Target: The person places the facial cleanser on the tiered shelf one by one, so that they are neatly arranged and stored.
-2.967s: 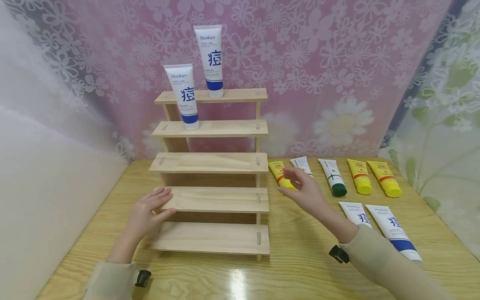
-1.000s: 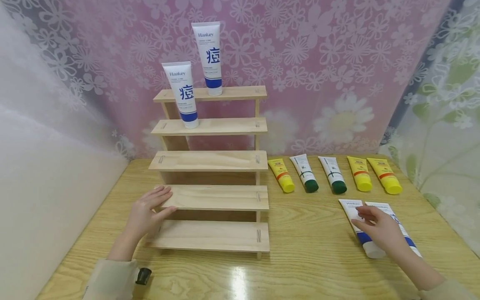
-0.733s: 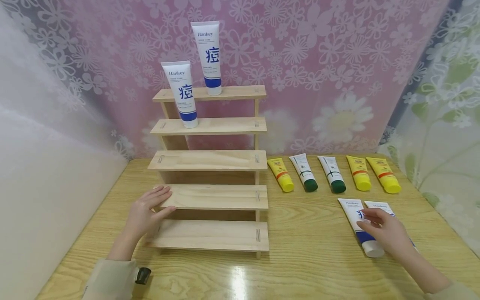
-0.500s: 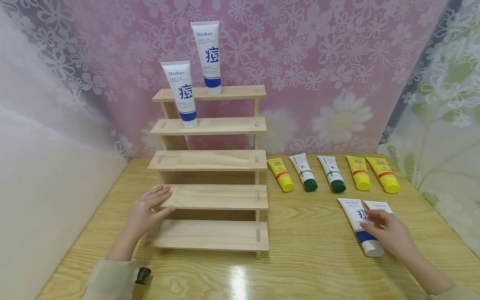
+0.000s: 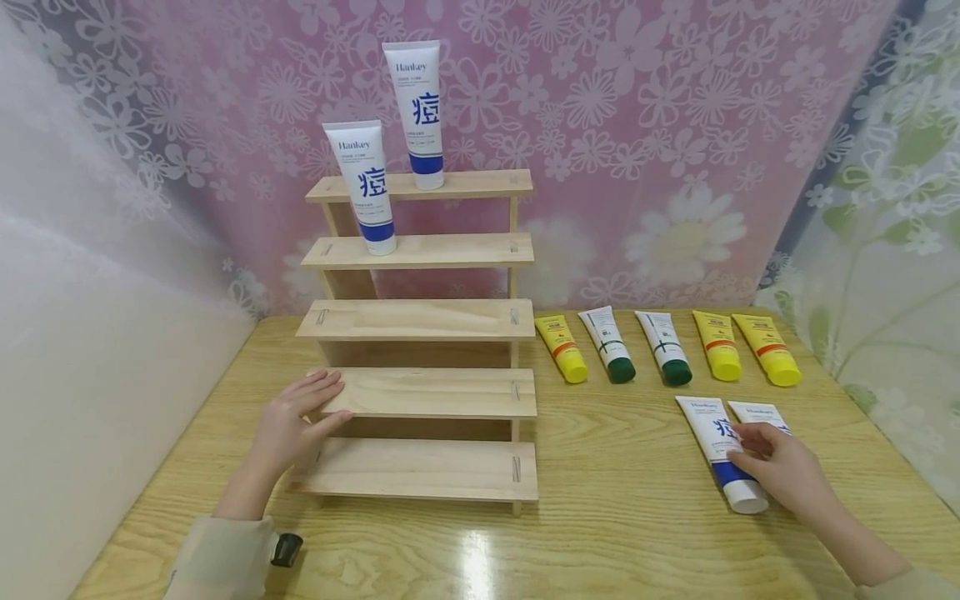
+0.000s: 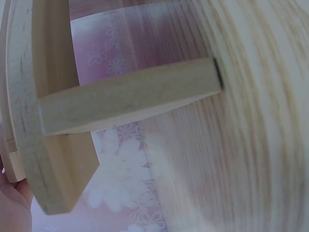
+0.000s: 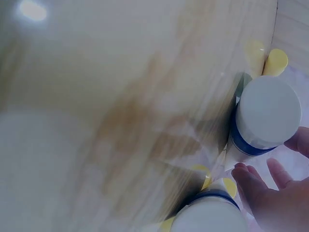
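My left hand [image 5: 288, 425] rests relaxed on the left end of the wooden rack's [image 5: 435, 394] second shelf from the bottom; part of it shows in the left wrist view [image 6: 14, 208]. At the front right, my right hand [image 5: 791, 471] is over two lying white-and-blue tubes, its thumb and fingers at the right edge of the left one [image 5: 708, 433] and covering much of the right one [image 5: 759, 411]. The right wrist view shows a gap between thumb and fingers of that hand [image 7: 277, 193], beside a white cap [image 7: 270, 111]. Contact with either tube is unclear.
Two white-and-blue tubes stand on the rack, one on the top shelf [image 5: 416, 112], one on the second [image 5: 363, 187]. Behind my right hand lie yellow tubes [image 5: 562, 348] and two white tubes with green caps [image 5: 606, 342]. A flowered curtain [image 5: 637, 150] hangs behind.
My right hand has moved from the leftmost yellow tube to the two white-and-blue tubes at the front right, then shifted slightly rightward over them. My left hand has stayed on the shelf.
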`<action>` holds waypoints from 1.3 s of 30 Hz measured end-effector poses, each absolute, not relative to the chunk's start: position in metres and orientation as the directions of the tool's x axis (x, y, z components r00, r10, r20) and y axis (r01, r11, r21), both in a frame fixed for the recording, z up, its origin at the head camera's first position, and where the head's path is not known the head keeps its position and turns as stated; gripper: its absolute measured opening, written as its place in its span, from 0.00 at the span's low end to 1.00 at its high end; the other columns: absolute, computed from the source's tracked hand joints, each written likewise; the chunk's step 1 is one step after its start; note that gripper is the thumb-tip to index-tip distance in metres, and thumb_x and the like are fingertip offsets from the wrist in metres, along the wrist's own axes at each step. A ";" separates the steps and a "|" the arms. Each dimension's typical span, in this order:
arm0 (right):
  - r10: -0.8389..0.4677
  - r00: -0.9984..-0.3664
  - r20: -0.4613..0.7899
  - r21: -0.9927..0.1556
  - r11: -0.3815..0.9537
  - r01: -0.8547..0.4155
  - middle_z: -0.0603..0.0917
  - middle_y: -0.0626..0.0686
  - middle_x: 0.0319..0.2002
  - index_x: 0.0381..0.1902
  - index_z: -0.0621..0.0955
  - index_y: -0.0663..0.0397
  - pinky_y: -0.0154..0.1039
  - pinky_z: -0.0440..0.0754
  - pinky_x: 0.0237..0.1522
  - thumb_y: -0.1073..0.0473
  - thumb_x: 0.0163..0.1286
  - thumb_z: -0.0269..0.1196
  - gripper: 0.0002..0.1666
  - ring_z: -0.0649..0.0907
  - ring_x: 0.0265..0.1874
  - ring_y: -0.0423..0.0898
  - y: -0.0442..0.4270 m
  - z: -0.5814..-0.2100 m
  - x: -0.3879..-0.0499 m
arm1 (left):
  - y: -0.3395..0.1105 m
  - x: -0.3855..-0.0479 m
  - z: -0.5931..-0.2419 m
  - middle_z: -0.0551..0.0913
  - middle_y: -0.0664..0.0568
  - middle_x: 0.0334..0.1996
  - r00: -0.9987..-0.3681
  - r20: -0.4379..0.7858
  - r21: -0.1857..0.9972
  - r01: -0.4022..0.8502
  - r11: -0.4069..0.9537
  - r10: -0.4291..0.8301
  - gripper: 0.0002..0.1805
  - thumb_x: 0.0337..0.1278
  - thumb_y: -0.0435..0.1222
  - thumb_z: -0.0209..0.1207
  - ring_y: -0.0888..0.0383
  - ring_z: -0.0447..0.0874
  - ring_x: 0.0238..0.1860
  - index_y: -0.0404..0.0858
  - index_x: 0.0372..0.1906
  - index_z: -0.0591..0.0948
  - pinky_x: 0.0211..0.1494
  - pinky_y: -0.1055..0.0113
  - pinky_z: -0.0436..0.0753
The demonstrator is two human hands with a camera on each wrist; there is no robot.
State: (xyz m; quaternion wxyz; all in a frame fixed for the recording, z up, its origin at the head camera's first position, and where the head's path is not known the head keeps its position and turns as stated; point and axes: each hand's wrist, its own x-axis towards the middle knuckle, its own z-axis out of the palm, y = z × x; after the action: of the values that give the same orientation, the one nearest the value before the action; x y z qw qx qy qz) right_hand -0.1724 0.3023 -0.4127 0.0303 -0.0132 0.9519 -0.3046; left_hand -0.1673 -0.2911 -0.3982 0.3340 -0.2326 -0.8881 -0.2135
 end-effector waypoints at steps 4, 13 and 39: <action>-0.052 -0.995 -0.083 -0.579 0.816 0.005 0.72 0.73 0.46 0.52 0.66 0.74 0.55 0.76 0.41 0.51 0.60 0.59 0.33 0.74 0.43 0.65 0.303 -0.412 -0.174 | -0.291 -0.166 -0.397 0.79 0.44 0.46 -0.688 0.676 0.232 0.539 0.809 0.265 0.29 0.39 0.52 0.63 0.45 0.74 0.50 0.31 0.41 0.82 0.56 0.58 0.69; -0.064 -0.987 -0.145 -0.575 0.818 0.031 0.73 0.72 0.44 0.53 0.64 0.76 0.55 0.76 0.40 0.43 0.58 0.59 0.42 0.74 0.42 0.63 0.305 -0.411 -0.177 | -0.292 -0.167 -0.399 0.79 0.44 0.46 -0.685 0.678 0.226 0.540 0.811 0.268 0.29 0.40 0.52 0.63 0.45 0.74 0.50 0.31 0.40 0.82 0.54 0.55 0.70; -0.111 -0.928 -0.356 -0.556 0.823 0.115 0.69 0.75 0.45 0.58 0.55 0.80 0.40 0.76 0.32 0.35 0.53 0.59 0.57 0.73 0.37 0.54 0.308 -0.407 -0.194 | -0.291 -0.167 -0.398 0.79 0.43 0.45 -0.673 0.688 0.223 0.551 0.804 0.271 0.29 0.40 0.53 0.62 0.44 0.74 0.50 0.31 0.40 0.81 0.54 0.54 0.71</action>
State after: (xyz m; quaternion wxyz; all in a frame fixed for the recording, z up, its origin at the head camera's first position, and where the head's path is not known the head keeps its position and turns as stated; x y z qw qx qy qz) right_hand -0.1940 0.3082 -0.4070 0.1900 0.0009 0.9356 -0.2976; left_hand -0.1666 -0.2908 -0.3976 0.3320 -0.2309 -0.8898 -0.2114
